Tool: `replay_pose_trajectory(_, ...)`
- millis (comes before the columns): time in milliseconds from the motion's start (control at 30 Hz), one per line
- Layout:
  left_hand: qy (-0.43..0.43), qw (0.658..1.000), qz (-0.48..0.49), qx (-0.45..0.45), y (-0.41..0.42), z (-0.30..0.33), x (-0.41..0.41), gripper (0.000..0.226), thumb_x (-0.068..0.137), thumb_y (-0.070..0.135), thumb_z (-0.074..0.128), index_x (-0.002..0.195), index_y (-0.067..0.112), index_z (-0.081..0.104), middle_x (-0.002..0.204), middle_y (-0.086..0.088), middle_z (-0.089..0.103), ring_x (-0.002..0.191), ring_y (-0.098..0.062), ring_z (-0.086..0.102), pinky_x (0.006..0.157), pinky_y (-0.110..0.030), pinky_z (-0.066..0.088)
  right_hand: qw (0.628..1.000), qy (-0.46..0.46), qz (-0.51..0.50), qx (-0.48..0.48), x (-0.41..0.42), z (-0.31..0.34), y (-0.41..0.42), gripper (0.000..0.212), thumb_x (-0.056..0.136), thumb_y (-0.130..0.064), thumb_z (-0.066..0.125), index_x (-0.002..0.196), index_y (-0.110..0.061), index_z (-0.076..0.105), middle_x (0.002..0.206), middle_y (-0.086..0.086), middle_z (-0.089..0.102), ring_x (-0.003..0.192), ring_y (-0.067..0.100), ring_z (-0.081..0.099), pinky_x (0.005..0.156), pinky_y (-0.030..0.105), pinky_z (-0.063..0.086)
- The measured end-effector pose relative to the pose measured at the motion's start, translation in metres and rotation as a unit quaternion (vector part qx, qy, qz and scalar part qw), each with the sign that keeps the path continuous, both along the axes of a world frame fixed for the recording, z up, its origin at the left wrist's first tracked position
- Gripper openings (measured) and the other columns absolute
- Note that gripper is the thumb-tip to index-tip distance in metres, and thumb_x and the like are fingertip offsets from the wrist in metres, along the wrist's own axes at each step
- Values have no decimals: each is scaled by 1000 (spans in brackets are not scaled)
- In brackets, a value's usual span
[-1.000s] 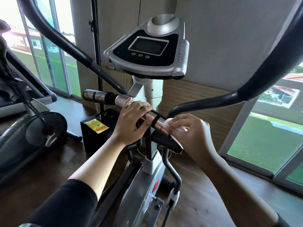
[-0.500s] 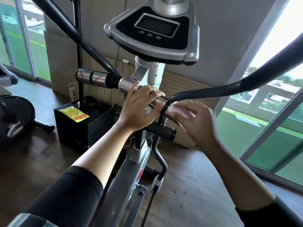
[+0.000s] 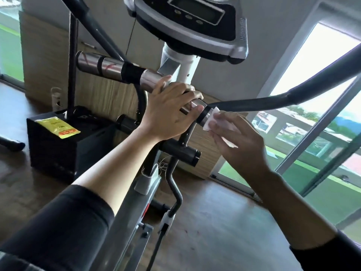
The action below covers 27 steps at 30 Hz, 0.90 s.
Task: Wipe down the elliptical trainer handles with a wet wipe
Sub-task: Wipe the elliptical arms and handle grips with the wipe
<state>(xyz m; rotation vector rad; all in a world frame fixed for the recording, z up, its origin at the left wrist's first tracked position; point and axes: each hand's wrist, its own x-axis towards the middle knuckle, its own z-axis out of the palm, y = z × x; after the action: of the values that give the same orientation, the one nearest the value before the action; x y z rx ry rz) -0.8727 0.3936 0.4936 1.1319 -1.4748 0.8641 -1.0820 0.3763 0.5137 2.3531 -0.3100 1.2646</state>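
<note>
The elliptical's fixed handlebar [image 3: 109, 67] runs from upper left to centre, with silver sensor sections and black bands. My left hand [image 3: 172, 110] grips its right half, fingers curled over the bar. My right hand [image 3: 238, 141] holds a white wet wipe [image 3: 218, 124] against the silver right end of the bar [image 3: 210, 116]; the hand covers the lower part of the wipe. A black moving arm handle [image 3: 273, 100] sweeps from behind the bar end up to the right. Another black moving handle [image 3: 97, 30] rises at upper left.
The console [image 3: 197, 22] hangs overhead at the top. A black box with a yellow packet [image 3: 58, 127] sits on the wooden floor at left. A black cross tube [image 3: 181, 151] sticks out below the hands. Glass windows [image 3: 312, 114] stand at right.
The view has moved closer and tilted. My right hand has carried the wipe from behind the black arm out to the bar's silver right end. My left hand keeps its grip.
</note>
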Motion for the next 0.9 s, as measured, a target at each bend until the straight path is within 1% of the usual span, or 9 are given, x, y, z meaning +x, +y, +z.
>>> replay_pose_trajectory(67, -2, 1000, -8, -12, -3, -1, 0, 39, 96, 45, 46, 110, 17, 70, 107, 2, 68, 106, -16, 62, 113, -39, 23, 998, 24, -25, -52, -13, -5, -5, 15, 82, -6, 73, 97, -1, 73, 109, 16, 67, 104, 28, 62, 96, 30, 49)
replay_pose_trajectory(167, 0, 1000, -7, -30, -5, -2, 0, 39, 96, 44, 47, 109, 16, 70, 104, 1, 68, 104, -17, 62, 112, -38, 22, 993, 42, -35, -105, -19, -10, -8, 12, 84, -4, 71, 93, 2, 73, 109, 18, 66, 106, 30, 60, 100, 31, 46)
replay_pose_trajectory(300, 0, 999, -7, -35, -7, -4, 1, 39, 96, 44, 46, 108, 16, 70, 103, 2, 67, 104, -16, 60, 111, -35, 20, 990, 58, -12, -131, 3, -11, -8, 12, 88, -2, 62, 83, 2, 72, 106, 17, 67, 106, 27, 59, 94, 33, 51)
replay_pose_trajectory(400, 0, 999, -5, -33, -7, -5, 0, 39, 97, 44, 45, 107, 15, 69, 102, 2, 67, 104, -16, 61, 111, -34, 20, 989, 73, -17, -128, -2, -12, -12, 10, 87, 0, 63, 88, 3, 72, 111, 16, 66, 109, 25, 59, 96, 31, 50)
replay_pose_trajectory(467, 4, 1000, -4, -29, -6, -5, -1, 39, 96, 44, 44, 107, 15, 69, 102, 2, 67, 104, -16, 61, 112, -34, 19, 991, 68, -23, -113, -13, -15, -12, 12, 84, 3, 67, 94, 4, 72, 114, 16, 66, 111, 25, 59, 99, 30, 47)
replay_pose_trajectory(567, 13, 1000, 1, -14, -4, -3, -3, 39, 96, 43, 45, 106, 15, 69, 102, 1, 67, 104, -17, 61, 113, -35, 18, 996, 36, -10, -78, -11, -14, -8, 10, 83, 3, 68, 92, 3, 73, 110, 16, 67, 108, 25, 59, 101, 27, 45)
replay_pose_trajectory(733, 13, 1000, 4, 25, 5, -2, -7, 38, 96, 40, 44, 111, 16, 69, 105, 1, 66, 107, -15, 60, 116, -41, 19, 996, -40, 20, 71, 5, -4, 7, 13, 81, -8, 73, 93, -4, 75, 105, 9, 68, 99, 16, 62, 94, 20, 47)
replay_pose_trajectory(833, -9, 997, -11, 74, 17, 6, -3, 43, 96, 40, 39, 120, 15, 66, 115, 1, 66, 114, -15, 59, 116, -36, 15, 990, -73, -9, 118, -1, -1, 14, 16, 79, -10, 76, 95, -7, 74, 103, 3, 68, 95, 6, 60, 90, 12, 46)
replay_pose_trajectory(900, -29, 995, -9, 91, 26, 11, 5, 43, 96, 38, 40, 122, 14, 65, 124, -1, 63, 120, -16, 56, 117, -40, 20, 985, -79, -14, 151, 1, 5, 15, 18, 79, -11, 77, 96, -7, 75, 102, 2, 69, 92, 3, 62, 87, 10, 47)
